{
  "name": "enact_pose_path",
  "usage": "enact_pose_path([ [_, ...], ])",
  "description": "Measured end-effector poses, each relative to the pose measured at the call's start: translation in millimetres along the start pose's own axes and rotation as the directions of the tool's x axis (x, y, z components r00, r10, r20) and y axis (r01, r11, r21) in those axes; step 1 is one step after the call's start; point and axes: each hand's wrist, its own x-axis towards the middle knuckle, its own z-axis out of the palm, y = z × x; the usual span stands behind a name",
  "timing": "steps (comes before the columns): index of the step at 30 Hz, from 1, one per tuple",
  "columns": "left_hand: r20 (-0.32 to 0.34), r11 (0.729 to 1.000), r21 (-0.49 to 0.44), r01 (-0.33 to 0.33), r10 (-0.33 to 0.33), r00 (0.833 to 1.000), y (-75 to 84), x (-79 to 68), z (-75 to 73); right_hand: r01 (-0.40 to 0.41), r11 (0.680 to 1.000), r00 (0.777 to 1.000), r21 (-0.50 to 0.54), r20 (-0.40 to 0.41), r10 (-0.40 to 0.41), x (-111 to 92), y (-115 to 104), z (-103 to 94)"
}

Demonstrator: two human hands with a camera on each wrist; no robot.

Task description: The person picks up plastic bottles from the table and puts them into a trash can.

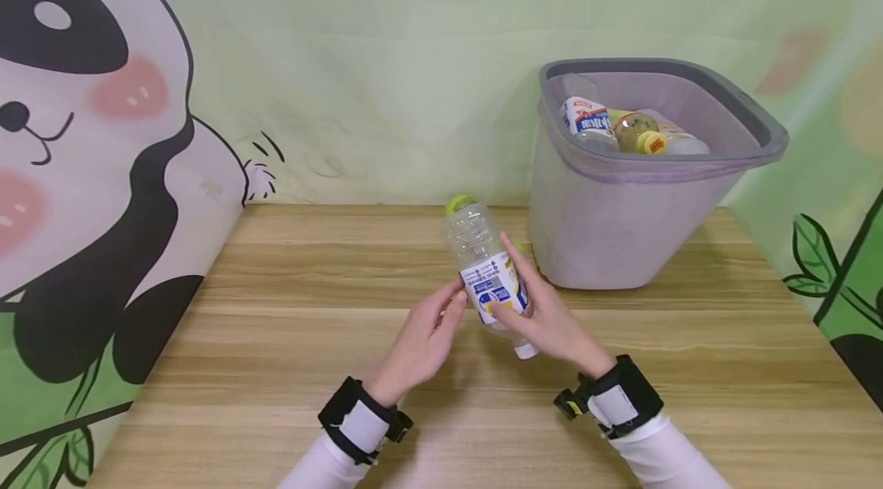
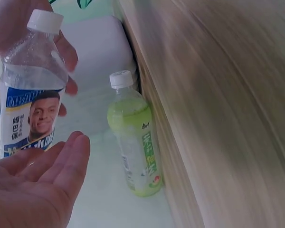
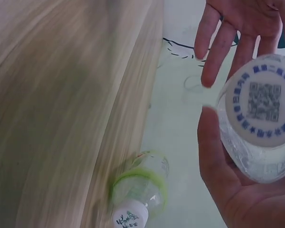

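A clear plastic bottle (image 1: pixel 491 290) with a white and blue label and a white cap is held by my right hand (image 1: pixel 552 320), thumb on the near side. It tilts above the table, cap toward the lower right. My left hand (image 1: pixel 421 336) is at the bottle's left side with its fingers extended; whether they touch it, I cannot tell. The left wrist view shows a printed portrait on the label. Behind it a green-tinted bottle (image 2: pixel 135 137) with a white cap lies on its side near the wall, mostly hidden in the head view.
A grey bin (image 1: pixel 600 221) with a dark rim stands at the back right of the wooden table (image 1: pixel 310 282). Several plastic bottles (image 1: pixel 589 121) are inside it. A backdrop with a printed panda (image 1: pixel 152 190) rises behind the table and along its sides.
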Motion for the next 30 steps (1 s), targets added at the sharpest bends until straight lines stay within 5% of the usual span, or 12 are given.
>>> enact_pose_path([
  [8,-0.038,0.985,0.167,-0.037,0.043,0.998,-3.8,-2.2,-3.5,-0.005,1.0,1.0,-0.002,-0.019,0.005,-3,-30,-8.6],
  [15,-0.054,0.942,0.322,-0.093,0.117,0.992,-6.3,2.4,-6.7,0.052,0.994,0.994,-0.096,-0.091,-0.061,3,-43,-26.4],
  [22,-0.068,0.92,0.375,-0.11,0.146,0.987,-4.8,4.5,-10.0,0.166,0.94,0.964,-0.298,-0.151,-0.218,17,-70,-51.7],
  [30,-0.068,0.905,0.402,-0.14,0.182,0.981,-7.0,4.2,-7.9,0.215,0.895,0.925,-0.392,-0.214,-0.316,34,-81,-85.4],
])
